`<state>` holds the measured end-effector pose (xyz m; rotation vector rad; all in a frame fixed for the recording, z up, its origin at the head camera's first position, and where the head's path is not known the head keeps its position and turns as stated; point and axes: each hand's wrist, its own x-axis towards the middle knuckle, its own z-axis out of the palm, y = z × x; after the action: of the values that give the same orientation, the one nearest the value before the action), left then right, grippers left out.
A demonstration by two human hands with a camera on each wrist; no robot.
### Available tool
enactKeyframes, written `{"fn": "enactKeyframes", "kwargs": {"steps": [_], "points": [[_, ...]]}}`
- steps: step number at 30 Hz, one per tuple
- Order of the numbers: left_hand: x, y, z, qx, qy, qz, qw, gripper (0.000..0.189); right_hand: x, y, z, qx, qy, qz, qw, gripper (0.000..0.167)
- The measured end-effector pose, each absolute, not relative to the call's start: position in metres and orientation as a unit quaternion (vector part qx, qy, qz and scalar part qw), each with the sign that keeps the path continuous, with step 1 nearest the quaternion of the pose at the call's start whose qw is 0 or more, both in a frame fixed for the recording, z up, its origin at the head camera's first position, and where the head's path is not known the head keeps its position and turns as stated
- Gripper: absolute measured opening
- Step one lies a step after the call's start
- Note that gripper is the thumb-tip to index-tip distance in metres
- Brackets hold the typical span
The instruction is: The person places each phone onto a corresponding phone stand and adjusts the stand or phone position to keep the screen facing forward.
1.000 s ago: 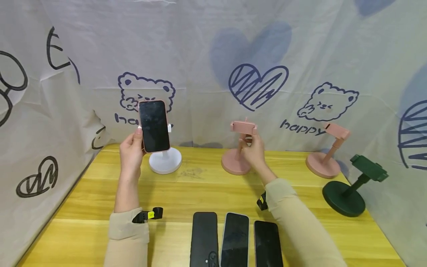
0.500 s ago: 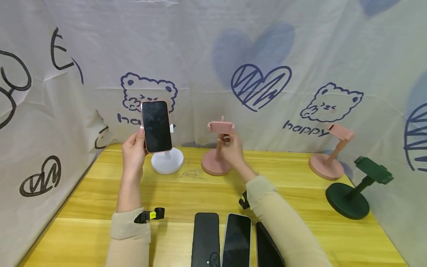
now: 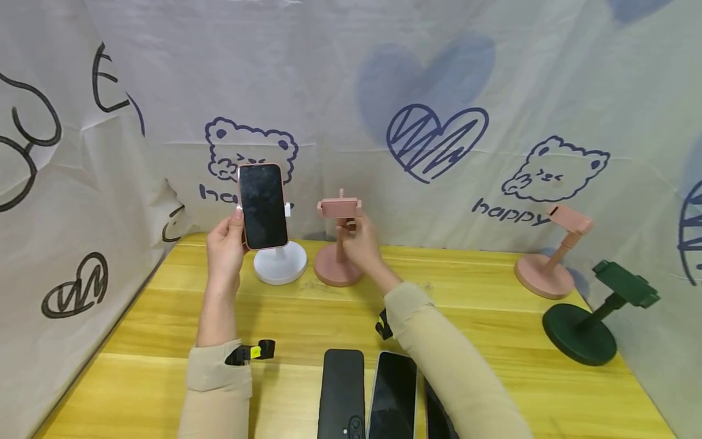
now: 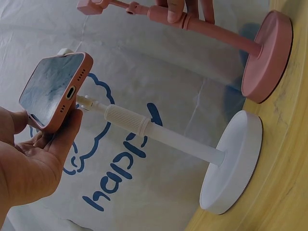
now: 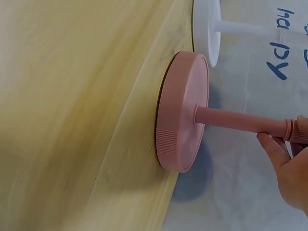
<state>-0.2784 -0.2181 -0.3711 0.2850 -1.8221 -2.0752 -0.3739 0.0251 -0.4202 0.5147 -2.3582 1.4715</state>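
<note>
My left hand (image 3: 225, 253) grips the left edge of a phone (image 3: 264, 206) in a pink case, its dark screen towards me. The phone stands upright in the clamp of a white phone stand (image 3: 280, 263); in the left wrist view my thumb lies at its edge and my fingers behind it. Close to the right of it, a pink phone stand (image 3: 338, 266) has an unfilled holder on top. My right hand (image 3: 362, 245) holds this stand's pole just under the holder. From the right wrist view, the fingers wrap the ribbed collar (image 5: 299, 132) and the round base rests on the table.
Several phones lie flat at the table's front: a black phone (image 3: 341, 390), a light-edged phone (image 3: 393, 393) and one partly under the right sleeve. Another pink phone stand (image 3: 545, 275) and a green phone stand (image 3: 580, 334) stand at the right. A printed cloth (image 3: 351, 73) hangs behind.
My right hand has moved the pink phone stand leftwards, close beside the white one. My left hand keeps its hold on the phone. The view has shifted slightly.
</note>
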Motion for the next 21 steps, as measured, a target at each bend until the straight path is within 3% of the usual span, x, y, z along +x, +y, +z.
{"fn": "enactKeyframes", "kwargs": {"steps": [14,17,21], "points": [[-0.277,-0.217,-0.372,0.117,-0.667,-0.711,0.19,0.047,-0.371,0.013,-0.423,0.164,-0.858,0.468,0.134,0.032],[-0.276,-0.215,-0.372,0.124,-0.698,-0.659,0.253,0.05,-0.37,0.013,-0.422,0.172,-0.867,0.448,0.138,0.035],[-0.275,-0.21,-0.368,0.103,-0.703,-0.586,0.389,0.042,-0.37,0.013,-0.42,0.181,-0.867,0.443,0.139,0.036]]}}
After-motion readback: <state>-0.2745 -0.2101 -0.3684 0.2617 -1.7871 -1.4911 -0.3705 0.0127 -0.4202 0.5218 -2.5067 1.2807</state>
